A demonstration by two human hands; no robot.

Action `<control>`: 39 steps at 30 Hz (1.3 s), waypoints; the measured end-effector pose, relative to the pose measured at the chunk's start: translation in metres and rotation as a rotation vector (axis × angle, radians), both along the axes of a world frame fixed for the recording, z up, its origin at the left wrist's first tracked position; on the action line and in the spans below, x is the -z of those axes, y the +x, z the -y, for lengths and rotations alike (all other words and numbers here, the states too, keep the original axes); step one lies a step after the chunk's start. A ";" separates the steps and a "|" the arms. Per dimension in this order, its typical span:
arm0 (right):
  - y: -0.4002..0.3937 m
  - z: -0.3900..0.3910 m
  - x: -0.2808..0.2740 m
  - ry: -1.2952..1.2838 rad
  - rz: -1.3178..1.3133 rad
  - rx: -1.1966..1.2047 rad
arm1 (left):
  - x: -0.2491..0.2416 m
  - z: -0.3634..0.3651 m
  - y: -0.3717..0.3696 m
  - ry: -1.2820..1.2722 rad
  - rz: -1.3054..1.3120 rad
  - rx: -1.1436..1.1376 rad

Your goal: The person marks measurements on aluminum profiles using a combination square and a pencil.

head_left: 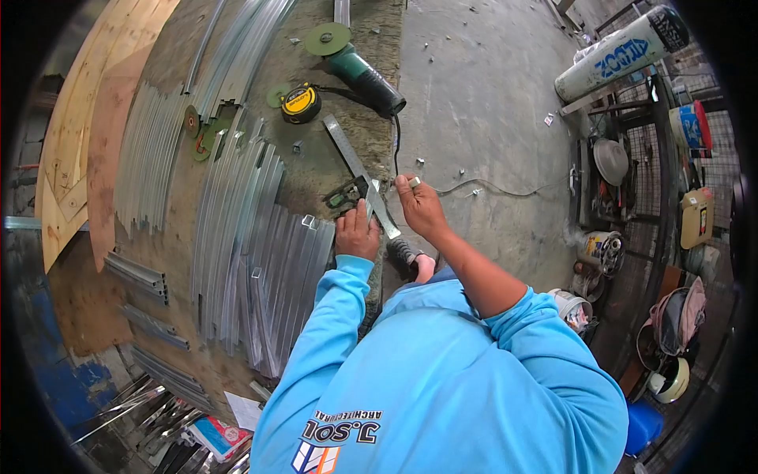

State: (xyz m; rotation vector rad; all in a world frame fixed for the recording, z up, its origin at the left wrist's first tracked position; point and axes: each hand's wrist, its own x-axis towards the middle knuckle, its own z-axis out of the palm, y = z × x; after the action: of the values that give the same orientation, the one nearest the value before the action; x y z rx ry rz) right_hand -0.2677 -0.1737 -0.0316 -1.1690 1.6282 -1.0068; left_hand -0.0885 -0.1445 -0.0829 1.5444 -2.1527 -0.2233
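Note:
My left hand [358,235] is at the head of a combination square [343,146], its fingers bent against the tool; part of the grip is hidden. The square's steel blade lies slanted across the board's edge. A short silver metal piece [373,194] shows just beyond my left fingertips. To the right, my right hand [423,209] is closed in a pinch on a small silver metal piece [414,182], above the concrete floor. Long aluminium profiles [268,296] lie side by side left of my left hand.
A green angle grinder [363,79] with its disc lies beyond the square, beside a yellow tape measure [301,103]. Its cord [397,146] runs past my right hand. Small metal offcuts dot the floor. A gas cylinder [620,55] and metal rack [643,150] stand right.

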 end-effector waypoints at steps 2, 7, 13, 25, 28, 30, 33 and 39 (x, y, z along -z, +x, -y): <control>0.006 0.007 -0.006 0.052 0.199 -0.006 | -0.001 0.000 0.000 0.001 0.006 -0.003; 0.018 0.017 -0.002 -0.156 -0.022 -0.030 | 0.001 0.001 0.000 -0.025 0.002 -0.008; 0.021 0.043 -0.010 -0.165 -0.331 -0.163 | 0.002 -0.001 0.001 0.032 -0.035 0.006; -0.011 -0.003 -0.012 0.284 -0.623 -0.590 | 0.008 0.007 -0.003 -0.038 0.044 -0.009; -0.007 -0.020 0.007 0.130 -0.584 -0.397 | 0.003 0.001 -0.003 -0.037 0.040 -0.005; -0.003 -0.017 0.019 0.270 -0.395 -0.416 | 0.010 0.001 -0.006 -0.005 0.065 -0.021; 0.015 -0.015 0.006 0.363 -0.069 -0.325 | 0.014 -0.009 -0.005 0.063 0.161 -0.100; -0.010 -0.021 -0.051 0.336 0.195 -0.306 | -0.011 -0.074 0.017 0.258 0.101 -0.287</control>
State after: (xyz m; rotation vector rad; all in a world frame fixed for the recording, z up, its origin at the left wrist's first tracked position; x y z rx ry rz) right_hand -0.2777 -0.1527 0.0191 -1.0174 1.3503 -0.6032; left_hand -0.0712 -0.0709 -0.0719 2.0280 -2.0045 -0.3428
